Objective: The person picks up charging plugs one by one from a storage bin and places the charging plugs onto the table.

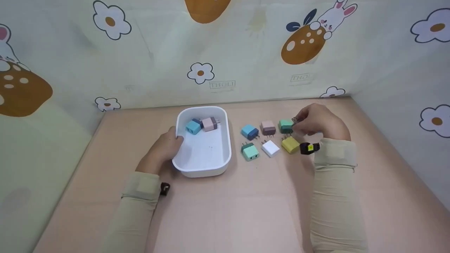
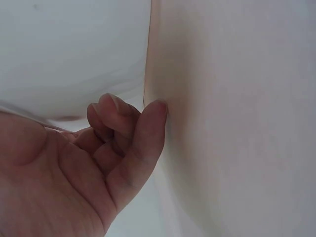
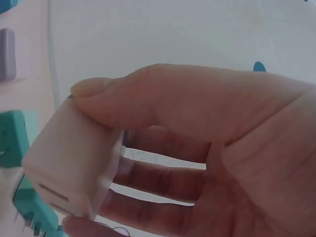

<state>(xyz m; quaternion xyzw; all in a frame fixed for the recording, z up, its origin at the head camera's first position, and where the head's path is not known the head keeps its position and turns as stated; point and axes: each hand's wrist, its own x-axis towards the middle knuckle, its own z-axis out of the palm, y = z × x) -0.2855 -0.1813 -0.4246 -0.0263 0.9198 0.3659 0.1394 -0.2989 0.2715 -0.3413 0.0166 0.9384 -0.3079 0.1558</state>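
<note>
A white plastic tray (image 1: 202,154) lies left of centre, and my left hand (image 1: 163,149) grips its left side, thumb over the rim. In the left wrist view the fingers (image 2: 140,143) curl near the tray's outer wall. Inside the tray are a blue charger plug (image 1: 193,127) and a pink one (image 1: 210,124). My right hand (image 1: 320,123) pinches a pale charger plug (image 3: 69,153) with two slots between thumb and fingers; the hand hides most of it in the head view. A green charger plug (image 1: 285,125) is right beside that hand.
Right of the tray, two rows of plugs lie on the pink tabletop (image 1: 228,211): blue (image 1: 249,131) and pink (image 1: 268,128) behind; mint (image 1: 250,152), white (image 1: 270,148) and yellow (image 1: 290,144) in front. Patterned sheeting (image 1: 158,70) walls the back and sides.
</note>
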